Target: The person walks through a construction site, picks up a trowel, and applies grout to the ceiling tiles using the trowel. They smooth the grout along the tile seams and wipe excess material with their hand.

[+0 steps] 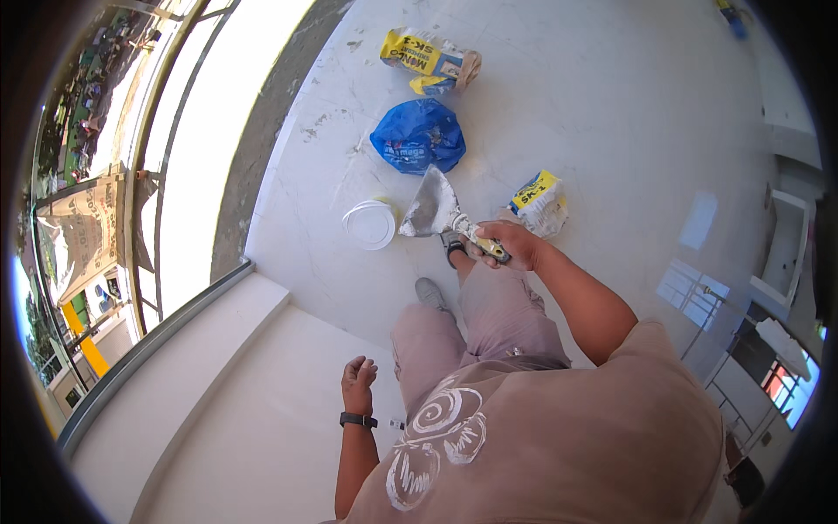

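Observation:
My right hand [513, 245] is closed around the handle of a wide-bladed putty knife [429, 208]. Whitish paste smears the blade, which points away to the left. Just left of the blade, a round white tub [368, 225] stands on the floor. Down at the lower left my left hand [358, 377], with a dark band at the wrist, hangs with curled fingers and nothing visible in them. A crumpled white and yellow bag [543, 203] lies beyond my right hand. Farther off are a blue plastic bag [419, 137] and another yellow, partly crumpled bag [429, 61].
A low white ledge [218, 349] runs along my left side, beside a large opening to the outdoors. The pale, glossy floor [611, 113] carries smudges near its left edge. White frames or cabinets [786, 244] stand at the far right.

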`<action>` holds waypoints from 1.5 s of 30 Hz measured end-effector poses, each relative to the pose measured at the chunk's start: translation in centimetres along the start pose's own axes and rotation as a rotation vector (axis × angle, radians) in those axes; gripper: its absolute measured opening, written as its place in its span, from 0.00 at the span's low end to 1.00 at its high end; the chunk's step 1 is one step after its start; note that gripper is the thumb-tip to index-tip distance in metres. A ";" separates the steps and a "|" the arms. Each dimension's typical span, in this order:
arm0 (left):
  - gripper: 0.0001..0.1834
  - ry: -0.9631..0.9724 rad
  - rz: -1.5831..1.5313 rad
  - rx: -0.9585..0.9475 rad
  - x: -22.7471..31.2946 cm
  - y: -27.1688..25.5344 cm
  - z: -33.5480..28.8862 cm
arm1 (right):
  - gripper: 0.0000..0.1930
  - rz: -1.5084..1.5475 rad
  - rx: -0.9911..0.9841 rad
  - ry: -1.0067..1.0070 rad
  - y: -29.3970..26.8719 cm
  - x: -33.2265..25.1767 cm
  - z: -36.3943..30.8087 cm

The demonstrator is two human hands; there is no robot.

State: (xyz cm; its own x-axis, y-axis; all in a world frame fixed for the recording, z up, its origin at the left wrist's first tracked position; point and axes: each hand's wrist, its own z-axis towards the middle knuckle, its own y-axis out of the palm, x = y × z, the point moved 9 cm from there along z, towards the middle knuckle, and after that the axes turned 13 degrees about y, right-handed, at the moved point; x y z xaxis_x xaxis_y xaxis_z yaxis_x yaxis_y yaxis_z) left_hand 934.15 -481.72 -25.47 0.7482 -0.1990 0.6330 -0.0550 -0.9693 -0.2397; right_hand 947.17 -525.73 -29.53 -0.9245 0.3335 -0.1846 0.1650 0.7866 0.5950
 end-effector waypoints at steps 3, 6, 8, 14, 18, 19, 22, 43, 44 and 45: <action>0.26 0.430 0.007 -0.371 15.7 6.5 0.9 | 0.21 -0.065 -0.022 -0.252 4.8 1.9 -12.3; 0.32 0.794 0.111 -0.814 27.5 16.8 -6.3 | 0.22 -0.130 0.029 -0.443 7.2 6.5 -22.4; 0.36 0.903 0.186 -1.060 31.1 24.0 -13.4 | 0.23 -0.201 0.184 -0.556 7.6 10.0 -27.5; 0.10 0.908 0.421 -1.247 27.3 38.8 -29.6 | 0.21 -0.213 0.461 -0.663 5.1 23.0 -39.8; 0.14 1.082 0.672 -1.440 18.5 49.0 -39.9 | 0.23 -0.124 0.717 -0.714 -0.3 33.7 -48.0; 0.15 1.091 0.695 -1.501 16.2 51.9 -42.2 | 0.23 -0.054 0.784 -0.715 -2.5 36.3 -50.2; 0.12 0.904 0.758 -1.729 9.2 60.1 -48.1 | 0.21 0.181 1.014 -0.760 -8.3 45.2 -57.1; 0.15 0.723 0.805 -1.472 1.4 107.6 -53.3 | 0.17 1.007 1.740 -1.597 -47.8 61.9 -110.7; 0.16 0.741 0.808 -1.508 1.9 110.9 -55.1 | 0.16 0.942 1.772 -1.593 -50.8 62.0 -114.5; 0.16 0.737 0.807 -1.555 2.5 114.3 -57.1 | 0.16 0.987 1.758 -1.576 -53.8 62.3 -116.1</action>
State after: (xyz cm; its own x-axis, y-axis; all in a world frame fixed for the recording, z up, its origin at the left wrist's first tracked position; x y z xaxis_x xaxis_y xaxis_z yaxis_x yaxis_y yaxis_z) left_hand 891.96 -601.24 -9.21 -0.1249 -0.2133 0.9690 -0.9756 0.2043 -0.0808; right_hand 840.83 -607.61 17.77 0.1619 -0.0047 -0.9868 0.8711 -0.4691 0.1452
